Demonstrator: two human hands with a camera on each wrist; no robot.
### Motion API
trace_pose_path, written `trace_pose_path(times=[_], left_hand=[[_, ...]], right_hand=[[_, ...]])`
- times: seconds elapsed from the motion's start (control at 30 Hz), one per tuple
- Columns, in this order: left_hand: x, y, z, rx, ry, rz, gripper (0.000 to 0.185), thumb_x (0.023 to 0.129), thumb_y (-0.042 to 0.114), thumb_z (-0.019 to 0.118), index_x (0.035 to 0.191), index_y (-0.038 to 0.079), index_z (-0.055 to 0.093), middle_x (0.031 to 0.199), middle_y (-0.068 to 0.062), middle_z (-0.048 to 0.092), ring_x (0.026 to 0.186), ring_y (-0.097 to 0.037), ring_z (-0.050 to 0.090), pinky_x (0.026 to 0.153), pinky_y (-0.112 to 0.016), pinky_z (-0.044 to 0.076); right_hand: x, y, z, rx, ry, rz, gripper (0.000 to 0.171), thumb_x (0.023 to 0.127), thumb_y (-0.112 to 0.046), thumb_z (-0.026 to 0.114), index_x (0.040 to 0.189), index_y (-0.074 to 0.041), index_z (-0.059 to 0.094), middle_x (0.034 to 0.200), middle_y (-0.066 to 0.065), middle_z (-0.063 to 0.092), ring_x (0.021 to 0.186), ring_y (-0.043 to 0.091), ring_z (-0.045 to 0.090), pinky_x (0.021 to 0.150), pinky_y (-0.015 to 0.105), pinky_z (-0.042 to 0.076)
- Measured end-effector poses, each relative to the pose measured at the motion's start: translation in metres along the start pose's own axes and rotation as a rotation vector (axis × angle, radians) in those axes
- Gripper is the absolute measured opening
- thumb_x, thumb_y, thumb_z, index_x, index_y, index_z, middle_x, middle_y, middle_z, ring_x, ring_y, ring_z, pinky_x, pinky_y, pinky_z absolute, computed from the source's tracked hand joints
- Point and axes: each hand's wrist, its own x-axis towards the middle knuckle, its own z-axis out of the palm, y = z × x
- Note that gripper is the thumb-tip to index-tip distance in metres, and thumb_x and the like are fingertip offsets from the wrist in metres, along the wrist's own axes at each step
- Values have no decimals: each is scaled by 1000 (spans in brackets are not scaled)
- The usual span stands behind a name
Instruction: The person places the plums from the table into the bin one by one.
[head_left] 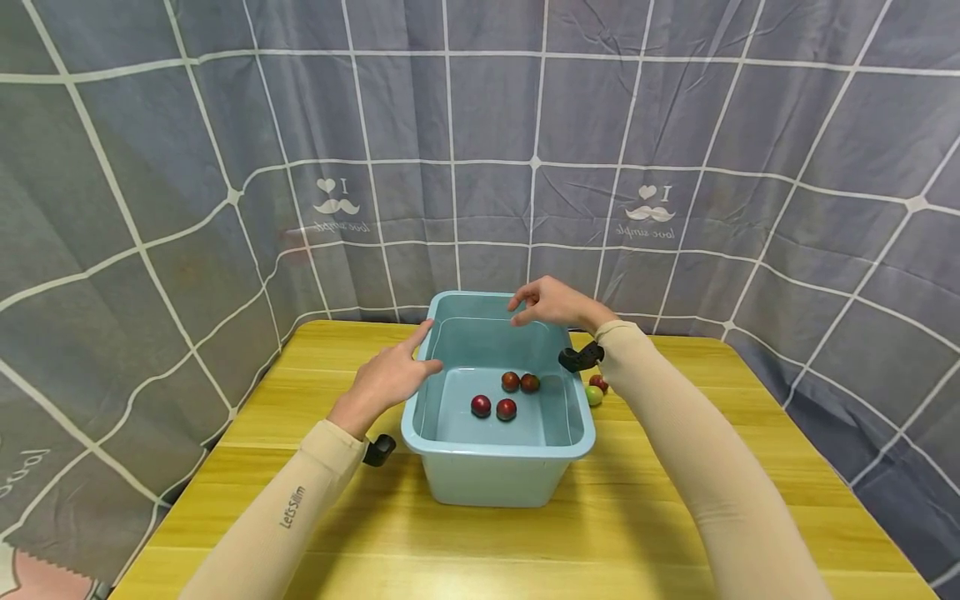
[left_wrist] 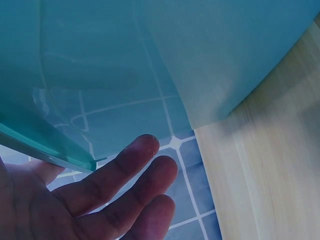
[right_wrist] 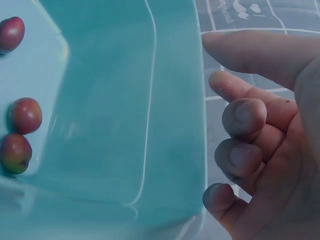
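Observation:
A light blue plastic tub (head_left: 487,452) stands on the table, with several small round dark red fruits (head_left: 481,406) on its floor. They look like plums. My left hand (head_left: 386,379) is at the tub's left rim, fingers extended and thumb apart. The left wrist view has its fingers (left_wrist: 142,185) beside the tub's outer wall, with the rim passing near the thumb. Over the far right part of the tub is my right hand (head_left: 551,302), its fingers loosely bent and holding nothing. In the right wrist view, more of the red fruit (right_wrist: 26,115) shows inside.
To the right of the tub, a green fruit (head_left: 593,395) and a red fruit (head_left: 598,382) lie on the wooden table (head_left: 360,525), partly near the right sleeve. A grey curtain (head_left: 491,108) with white grid lines hangs behind the table and along both sides.

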Motion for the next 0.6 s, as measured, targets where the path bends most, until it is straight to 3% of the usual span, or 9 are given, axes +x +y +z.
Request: trace_pose_path(times=[0.17,0.37,0.6], left_hand=[[0,0,1,0,0,2,78,94,53,51,162,42,13,156,-14,46,124,-42,59,64,-40,47],[0,0,0,-2,-2,1,78,95,54,51,162,42,13,155,-14,46,124,-41,59,66,-41,48],[-1,1,-1,-4,-12,1,78,95,53,51,162,41,12,156,-15,45,123,-41,59,64,-40,47]], right_hand=[[-14,7,-7,13,29,5,34,92,-27,73,121,-11,71,74,5,52,71,19,45,73,35,39],[-32,20,-15,43,64,-9,33,93,-29,72,121,-10,71,82,19,59,72,23,48,75,37,41],[-51,39,-22,134,90,19,43,94,-33,72,127,-6,68,78,4,55,83,27,50,83,42,41]])
